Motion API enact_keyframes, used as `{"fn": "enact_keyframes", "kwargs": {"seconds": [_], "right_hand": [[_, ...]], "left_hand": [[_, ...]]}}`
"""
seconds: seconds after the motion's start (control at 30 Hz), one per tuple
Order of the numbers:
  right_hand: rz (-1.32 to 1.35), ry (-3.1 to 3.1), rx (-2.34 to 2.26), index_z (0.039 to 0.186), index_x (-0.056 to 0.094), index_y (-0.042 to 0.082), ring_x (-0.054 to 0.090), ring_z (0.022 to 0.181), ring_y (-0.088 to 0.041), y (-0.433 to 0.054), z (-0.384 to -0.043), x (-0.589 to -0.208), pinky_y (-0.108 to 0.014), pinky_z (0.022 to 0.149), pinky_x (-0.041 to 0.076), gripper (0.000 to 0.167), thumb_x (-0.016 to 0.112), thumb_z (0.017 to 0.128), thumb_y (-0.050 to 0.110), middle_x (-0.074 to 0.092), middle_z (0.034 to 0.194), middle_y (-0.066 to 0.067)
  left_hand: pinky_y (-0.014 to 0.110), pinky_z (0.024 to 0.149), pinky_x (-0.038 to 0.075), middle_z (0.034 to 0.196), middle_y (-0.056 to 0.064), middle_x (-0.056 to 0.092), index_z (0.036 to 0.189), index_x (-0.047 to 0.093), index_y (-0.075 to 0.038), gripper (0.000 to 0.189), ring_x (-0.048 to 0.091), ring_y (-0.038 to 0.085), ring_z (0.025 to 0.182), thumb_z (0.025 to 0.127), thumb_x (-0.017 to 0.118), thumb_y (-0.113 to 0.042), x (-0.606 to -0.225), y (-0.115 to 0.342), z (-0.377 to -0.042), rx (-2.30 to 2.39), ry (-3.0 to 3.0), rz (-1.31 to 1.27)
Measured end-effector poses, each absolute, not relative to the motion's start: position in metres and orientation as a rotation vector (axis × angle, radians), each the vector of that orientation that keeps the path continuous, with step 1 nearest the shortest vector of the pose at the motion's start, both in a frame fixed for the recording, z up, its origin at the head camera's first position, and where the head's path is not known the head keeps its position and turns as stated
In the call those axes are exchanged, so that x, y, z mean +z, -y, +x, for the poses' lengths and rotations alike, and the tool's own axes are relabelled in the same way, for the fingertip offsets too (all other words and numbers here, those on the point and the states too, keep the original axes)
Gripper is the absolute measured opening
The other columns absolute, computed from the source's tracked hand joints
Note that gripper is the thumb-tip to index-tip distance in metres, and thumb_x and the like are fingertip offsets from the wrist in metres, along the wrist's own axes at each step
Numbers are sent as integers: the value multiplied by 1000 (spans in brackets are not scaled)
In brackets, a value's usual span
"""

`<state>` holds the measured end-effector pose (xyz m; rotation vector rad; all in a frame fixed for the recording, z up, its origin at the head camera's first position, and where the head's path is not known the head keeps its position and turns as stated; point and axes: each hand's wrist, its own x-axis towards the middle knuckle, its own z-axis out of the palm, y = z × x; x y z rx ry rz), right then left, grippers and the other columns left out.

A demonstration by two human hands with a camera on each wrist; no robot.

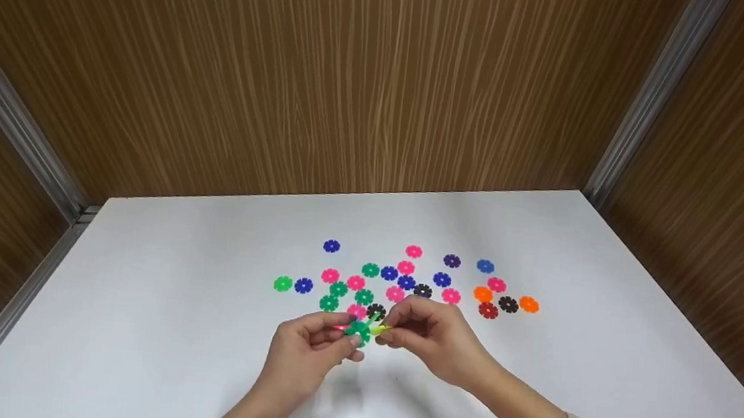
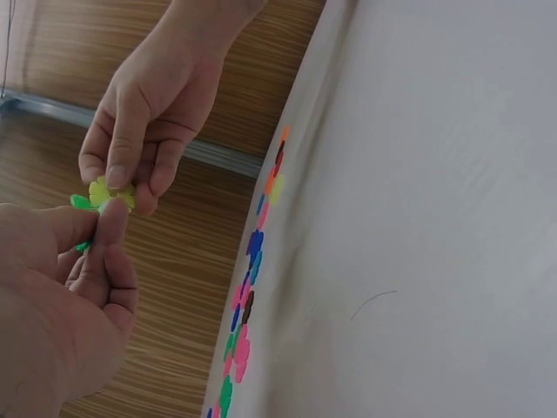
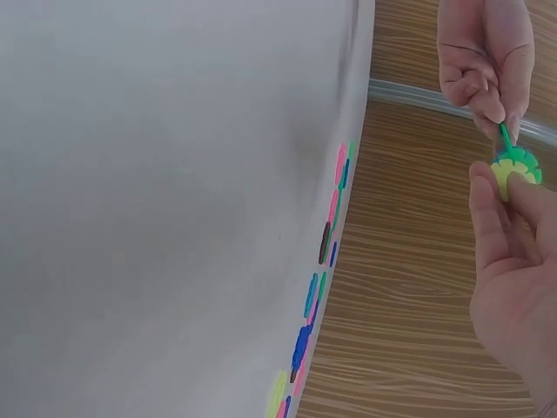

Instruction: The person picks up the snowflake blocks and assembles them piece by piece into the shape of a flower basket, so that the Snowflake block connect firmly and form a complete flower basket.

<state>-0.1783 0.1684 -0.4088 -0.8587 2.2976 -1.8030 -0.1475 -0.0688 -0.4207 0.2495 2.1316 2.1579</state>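
Observation:
My left hand (image 1: 302,351) pinches a dark green notched plastic disc (image 1: 359,330) between thumb and fingers, above the table's near part. A bit of pink shows beside that disc, at the fingertips. From the right, my right hand (image 1: 441,343) pinches a yellow notched disc (image 1: 379,329) at the green one's edge. A lighter green disc (image 3: 520,159) sits against the yellow disc in the right wrist view, standing at an angle to the dark green one. In the left wrist view the yellow disc (image 2: 98,191) is partly covered by fingertips.
Loose notched discs lie flat on the white table (image 1: 170,285) beyond my hands, among them a pink disc (image 1: 413,251), a blue disc (image 1: 485,266), an orange disc (image 1: 528,304) and a bright green disc (image 1: 282,283). A wood-patterned panel (image 1: 356,86) stands behind the table.

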Motion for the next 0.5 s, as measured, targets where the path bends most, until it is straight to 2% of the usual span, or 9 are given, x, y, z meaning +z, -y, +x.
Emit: {"fn": "enact_keyframes", "kwargs": {"seconds": [0.27,0.5], "right_hand": [[-890,-2340,-1782,105,75,6,78,95,-25,-168,-177,-408,-32,87,62,9,75,98,2,77,102,-7],[-946,-2356,-1819,102,77,5,78,91,-26,-167,-178,-410,-34,85,63,7,76,96,0,78,98,-8]], "left_hand": [[31,77,63,95,12,79,126,75,-3,29,79,25,82,98,78,-13,-418,66,-147,2166,-2178,199],[31,84,63,99,13,79,125,75,2,32,79,26,87,95,80,-8,-417,68,-145,2185,-2129,276]]}}
